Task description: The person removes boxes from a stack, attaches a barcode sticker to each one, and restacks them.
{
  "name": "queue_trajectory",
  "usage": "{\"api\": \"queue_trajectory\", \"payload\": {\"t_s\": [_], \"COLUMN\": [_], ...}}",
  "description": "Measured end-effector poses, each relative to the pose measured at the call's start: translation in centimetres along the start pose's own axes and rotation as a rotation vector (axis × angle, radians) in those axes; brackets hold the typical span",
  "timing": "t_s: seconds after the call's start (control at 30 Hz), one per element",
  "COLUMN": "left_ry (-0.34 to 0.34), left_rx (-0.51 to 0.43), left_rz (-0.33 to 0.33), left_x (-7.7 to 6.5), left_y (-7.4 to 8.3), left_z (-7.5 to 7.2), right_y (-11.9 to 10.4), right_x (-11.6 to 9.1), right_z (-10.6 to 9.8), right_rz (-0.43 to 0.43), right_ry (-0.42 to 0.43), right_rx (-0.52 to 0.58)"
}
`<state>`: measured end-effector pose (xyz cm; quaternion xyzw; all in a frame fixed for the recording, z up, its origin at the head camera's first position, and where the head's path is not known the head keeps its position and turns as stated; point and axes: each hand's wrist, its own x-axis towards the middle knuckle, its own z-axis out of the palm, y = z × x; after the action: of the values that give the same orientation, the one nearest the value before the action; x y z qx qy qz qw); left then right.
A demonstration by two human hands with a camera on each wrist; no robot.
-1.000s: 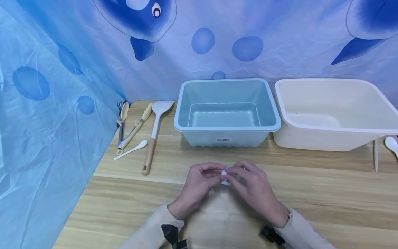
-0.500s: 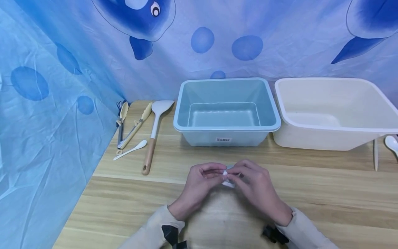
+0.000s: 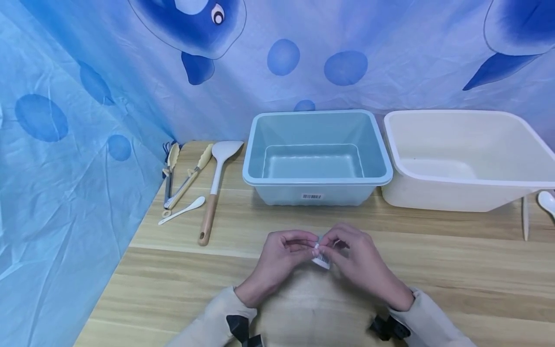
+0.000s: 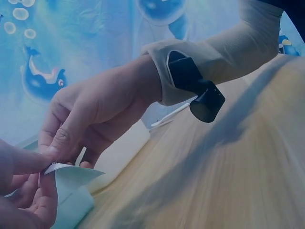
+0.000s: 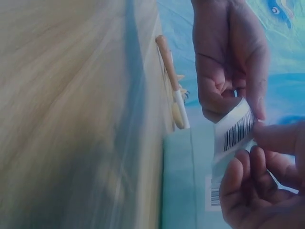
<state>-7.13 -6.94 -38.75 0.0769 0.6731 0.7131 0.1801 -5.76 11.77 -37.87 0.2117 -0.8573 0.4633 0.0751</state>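
Note:
Above the wooden table, both hands meet at a small white barcode label [image 3: 322, 261]. My left hand [image 3: 282, 253] pinches its edge between thumb and forefinger. From the other side, my right hand [image 3: 353, 253] pinches it too, so the fingertips of both hands nearly meet. In the right wrist view the label [image 5: 234, 130] is bent, its black bars facing the camera, with the left hand [image 5: 231, 62] above and the right hand [image 5: 267, 186] below. The left wrist view shows a pale, curled corner of the label [image 4: 78, 174] sticking out from the fingers.
Behind the hands stand a light blue basin [image 3: 321, 181] with its own barcode sticker [image 3: 312, 196] and a white basin [image 3: 468, 193]. Left on the table [image 3: 173, 289] lie a spatula [image 3: 212, 202], tongs [image 3: 191, 178] and a small spoon [image 3: 184, 209]. Another white spoon [image 3: 547, 201] lies far right.
The label has turned, and more of it shows below the fingertips. My right hand has shifted slightly right and toward the body; the left has barely moved, still pinching.

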Motion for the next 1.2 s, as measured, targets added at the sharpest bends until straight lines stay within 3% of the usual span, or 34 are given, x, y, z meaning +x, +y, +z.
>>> {"api": "queue_trajectory", "payload": {"t_s": [0.17,0.43,0.57,0.9,1.03,1.2], "left_ry": [-0.027,-0.031,-0.012,0.076,0.140,0.186], "left_rx": [-0.011,-0.031,-0.043,-0.127,-0.090,0.028], "left_rz": [0.008,-0.017,-0.044,-0.146,-0.165,-0.159], "left_x": [0.1,-0.1,-0.1,0.3,0.6,1.0], "left_y": [-0.2,-0.3,-0.4,-0.8,-1.1,-1.4], "left_z": [0.0,0.1,0.0,-0.5,-0.9,-1.5], "right_y": [0.3,1.0,1.1,0.8,0.8,0.9], "right_x": [-0.1,-0.1,-0.2,-0.4,-0.5,-0.7], "right_z": [-0.1,-0.3,-0.4,-0.5,-0.5,-0.5], "right_rz": [0.013,-0.097,-0.101,-0.111,-0.111,-0.086], "right_ry": [-0.082,-0.164,-0.181,-0.111,-0.057,-0.029], "right_rx": [0.009,0.018,0.039,0.078,0.070,0.082]}}
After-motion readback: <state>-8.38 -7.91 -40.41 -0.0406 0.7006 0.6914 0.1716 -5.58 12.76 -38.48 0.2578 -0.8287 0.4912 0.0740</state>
